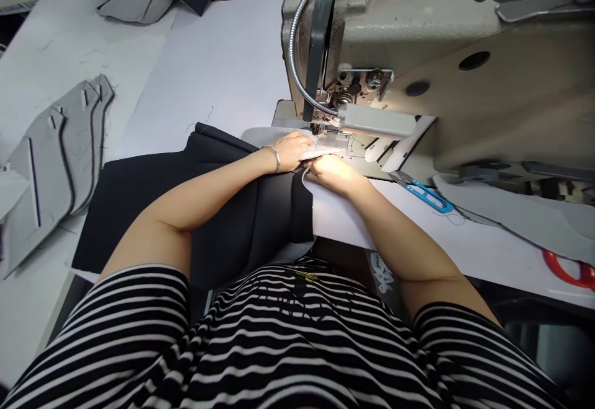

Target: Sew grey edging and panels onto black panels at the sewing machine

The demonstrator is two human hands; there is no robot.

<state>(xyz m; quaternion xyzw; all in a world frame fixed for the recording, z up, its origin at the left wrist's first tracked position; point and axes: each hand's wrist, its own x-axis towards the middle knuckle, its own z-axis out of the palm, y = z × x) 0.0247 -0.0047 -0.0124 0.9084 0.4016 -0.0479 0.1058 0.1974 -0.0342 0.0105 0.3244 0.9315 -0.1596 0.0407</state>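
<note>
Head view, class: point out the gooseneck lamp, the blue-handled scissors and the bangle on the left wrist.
Gooseneck lamp (pixel 376 119): head view, on its grey head.
Blue-handled scissors (pixel 430 197): head view, on the blue handle.
Metal bangle (pixel 275 157): head view, on its outer curve.

This is a garment-sewing workshop (no home machine has so heavy a cast body): an industrial sewing machine (pixel 446 68) with a gooseneck lamp (pixel 291 43) stands at a broad white surface (pixel 223 68), which carries cut grey panels (pixel 56 173), layered black fabric (pixel 130 223) and blue-handled thread snips (pixel 430 197).
</note>
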